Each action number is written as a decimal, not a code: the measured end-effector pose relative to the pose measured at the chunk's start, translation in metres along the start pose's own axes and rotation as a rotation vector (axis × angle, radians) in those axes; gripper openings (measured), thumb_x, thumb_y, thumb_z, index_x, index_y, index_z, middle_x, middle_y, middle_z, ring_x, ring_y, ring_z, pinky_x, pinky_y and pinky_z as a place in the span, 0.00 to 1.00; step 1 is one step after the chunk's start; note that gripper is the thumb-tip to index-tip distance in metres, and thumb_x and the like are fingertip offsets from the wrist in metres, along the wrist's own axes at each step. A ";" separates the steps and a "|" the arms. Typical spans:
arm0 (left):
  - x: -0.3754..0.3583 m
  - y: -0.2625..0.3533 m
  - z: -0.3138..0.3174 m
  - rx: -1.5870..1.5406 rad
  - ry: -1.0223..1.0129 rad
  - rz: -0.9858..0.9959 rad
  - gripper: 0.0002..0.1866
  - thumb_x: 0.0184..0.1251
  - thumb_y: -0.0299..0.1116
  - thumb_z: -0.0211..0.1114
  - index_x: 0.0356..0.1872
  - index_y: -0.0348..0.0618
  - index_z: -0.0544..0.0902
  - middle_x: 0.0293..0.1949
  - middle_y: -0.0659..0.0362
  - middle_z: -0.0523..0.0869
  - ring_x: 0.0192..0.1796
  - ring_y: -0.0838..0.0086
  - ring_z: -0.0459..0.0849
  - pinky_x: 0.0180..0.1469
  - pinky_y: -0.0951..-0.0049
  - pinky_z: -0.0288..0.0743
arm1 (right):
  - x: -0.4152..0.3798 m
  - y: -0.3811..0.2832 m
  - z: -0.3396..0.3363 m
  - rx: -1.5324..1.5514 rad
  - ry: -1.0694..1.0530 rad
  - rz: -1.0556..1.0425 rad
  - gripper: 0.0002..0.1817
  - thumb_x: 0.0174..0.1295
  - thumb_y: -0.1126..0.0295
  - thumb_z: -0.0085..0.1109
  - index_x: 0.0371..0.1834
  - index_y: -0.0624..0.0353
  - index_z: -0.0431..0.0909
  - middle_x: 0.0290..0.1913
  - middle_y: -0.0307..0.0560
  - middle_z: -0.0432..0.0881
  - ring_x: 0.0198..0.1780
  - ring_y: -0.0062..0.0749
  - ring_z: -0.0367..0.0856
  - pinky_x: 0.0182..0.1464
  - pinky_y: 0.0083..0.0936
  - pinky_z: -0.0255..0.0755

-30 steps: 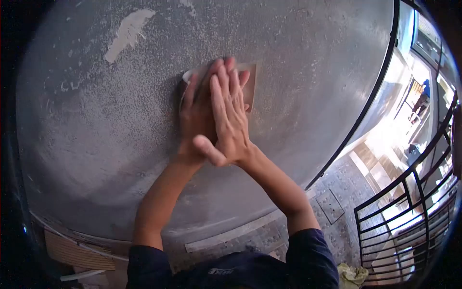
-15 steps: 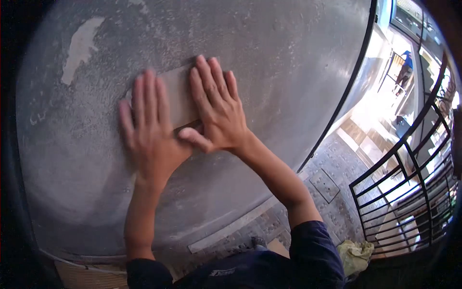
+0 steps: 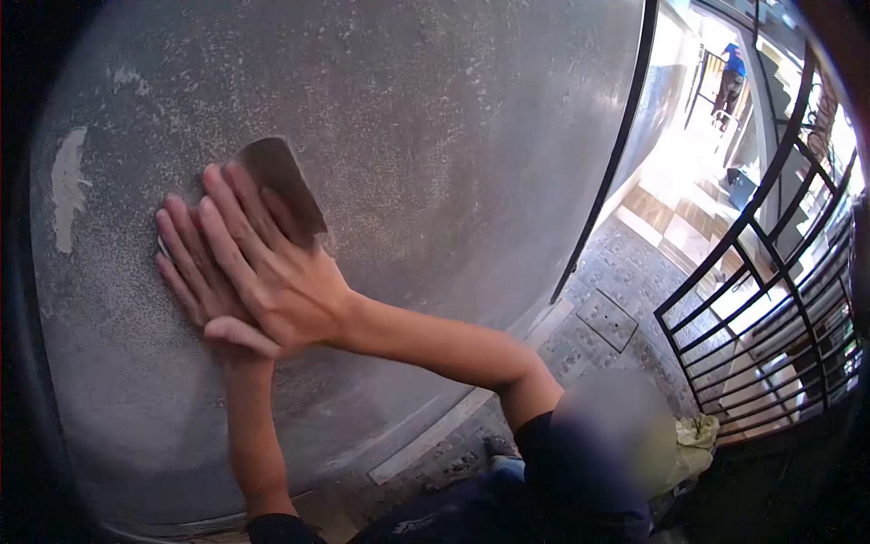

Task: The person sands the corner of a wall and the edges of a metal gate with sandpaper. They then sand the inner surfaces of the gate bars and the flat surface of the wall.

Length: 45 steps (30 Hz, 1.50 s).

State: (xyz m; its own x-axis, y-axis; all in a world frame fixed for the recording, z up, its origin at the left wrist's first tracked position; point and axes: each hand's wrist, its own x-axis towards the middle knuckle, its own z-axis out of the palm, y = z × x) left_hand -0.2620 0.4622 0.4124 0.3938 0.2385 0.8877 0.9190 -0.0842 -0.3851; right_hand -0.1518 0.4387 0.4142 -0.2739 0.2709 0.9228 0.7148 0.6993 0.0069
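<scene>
Both my hands press flat against a grey, dusty wall (image 3: pixel 435 136). My right hand (image 3: pixel 272 272) lies on top, fingers spread and pointing up-left, pressing a brown sheet of sandpaper (image 3: pixel 283 186) to the wall. My left hand (image 3: pixel 195 272) sits under it, only its fingers showing at the left, also flat on the sheet's lower part. The sandpaper's upper right corner sticks out beyond my fingertips.
A pale patch of filler (image 3: pixel 68 186) marks the wall at the left. A black metal railing (image 3: pixel 770 272) stands at the right above a patterned tiled floor (image 3: pixel 598 326). A yellowish cloth (image 3: pixel 693 440) lies near my feet. A person in blue (image 3: pixel 732 68) stands far off.
My hands slid the sandpaper left and down across the wall. The left hand, beside the right half a second ago, is now tucked under it again. The view turned left.
</scene>
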 end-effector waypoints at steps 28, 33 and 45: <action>-0.028 -0.028 -0.001 -0.676 0.207 0.237 0.62 0.48 0.82 0.48 0.72 0.34 0.58 0.70 0.36 0.61 0.72 0.42 0.59 0.70 0.41 0.53 | 0.012 0.139 -0.106 -0.578 0.286 0.121 0.50 0.62 0.32 0.42 0.75 0.64 0.49 0.78 0.56 0.45 0.79 0.52 0.38 0.76 0.49 0.34; -0.042 0.003 0.011 -0.682 0.353 -0.049 0.61 0.51 0.79 0.47 0.71 0.30 0.59 0.70 0.37 0.61 0.72 0.42 0.59 0.70 0.39 0.51 | 0.004 0.108 -0.090 -0.406 -0.124 -0.428 0.57 0.51 0.25 0.49 0.75 0.59 0.55 0.79 0.52 0.46 0.79 0.50 0.36 0.76 0.48 0.36; -0.026 0.096 0.001 -0.481 0.252 -0.134 0.60 0.54 0.78 0.44 0.73 0.32 0.52 0.71 0.37 0.59 0.74 0.44 0.56 0.71 0.42 0.44 | -0.018 0.174 -0.165 -0.345 -0.234 -0.085 0.60 0.47 0.21 0.46 0.77 0.52 0.48 0.78 0.58 0.43 0.79 0.52 0.37 0.72 0.60 0.40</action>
State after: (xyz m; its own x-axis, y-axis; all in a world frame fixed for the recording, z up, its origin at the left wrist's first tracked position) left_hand -0.1838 0.4484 0.3518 0.2105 0.0441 0.9766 0.8423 -0.5152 -0.1583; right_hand 0.0836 0.4461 0.4619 -0.4512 0.3929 0.8013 0.8462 0.4737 0.2442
